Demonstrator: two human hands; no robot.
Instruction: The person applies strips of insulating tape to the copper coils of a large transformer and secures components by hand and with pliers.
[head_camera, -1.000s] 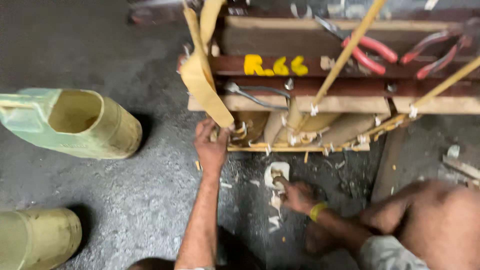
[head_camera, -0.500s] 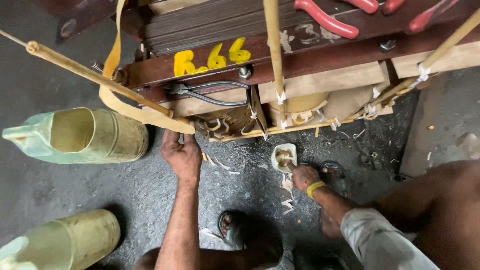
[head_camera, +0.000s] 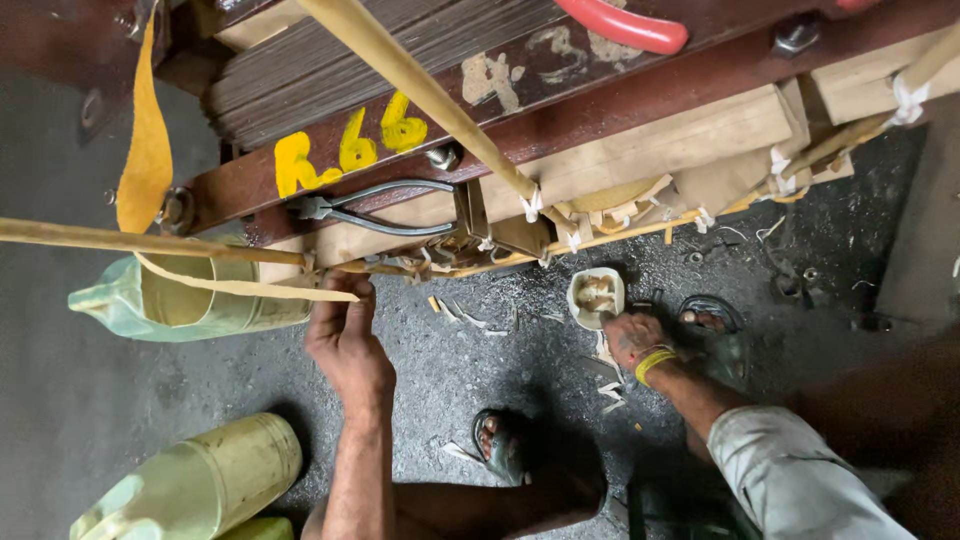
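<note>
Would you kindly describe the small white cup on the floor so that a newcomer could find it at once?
Start at the big brown frame with layered wooden blocks across the top. On the dark floor just below its lower edge sits the small white cup, right above the right hand. Unlike the large greenish jugs at left, it is tiny and pale.

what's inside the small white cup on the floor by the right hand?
The small white cup holds a clump of pale, tan-white bits, likely strips or scraps. Its bottom is covered by them. The right hand sits just below the cup, touching or nearly touching its rim; its fingers are not inside.
</note>
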